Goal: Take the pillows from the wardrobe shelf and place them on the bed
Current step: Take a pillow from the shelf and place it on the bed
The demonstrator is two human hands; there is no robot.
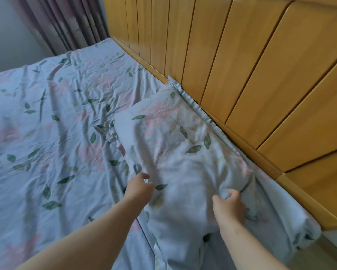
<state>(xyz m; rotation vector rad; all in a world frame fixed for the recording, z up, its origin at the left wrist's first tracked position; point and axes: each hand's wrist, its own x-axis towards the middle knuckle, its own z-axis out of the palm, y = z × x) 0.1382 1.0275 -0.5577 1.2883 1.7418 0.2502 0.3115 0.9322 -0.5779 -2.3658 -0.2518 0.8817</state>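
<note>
We have the pillow (175, 152) down on the bed (47, 123), tight along the headboard (251, 75). Our right hand (230, 207) bunches its near edge to square it; our left hand (139, 187) looks curled at its side, grip unclear.

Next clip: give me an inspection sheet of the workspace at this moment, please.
Surface: bed covered by a wrinkled floral sheet.
Job's things: one pillow in a matching floral case lies on the bed alongside the wooden panels.
Clutter: nothing seen.
Grips: right hand bunches the pillow's near end in curled fingers; left hand is curled at the pillow's left edge, and blur hides whether it holds anything.
Cables: nothing seen.
Surroundings: curtain beyond the bed's far end; pale wall left of it.
</note>
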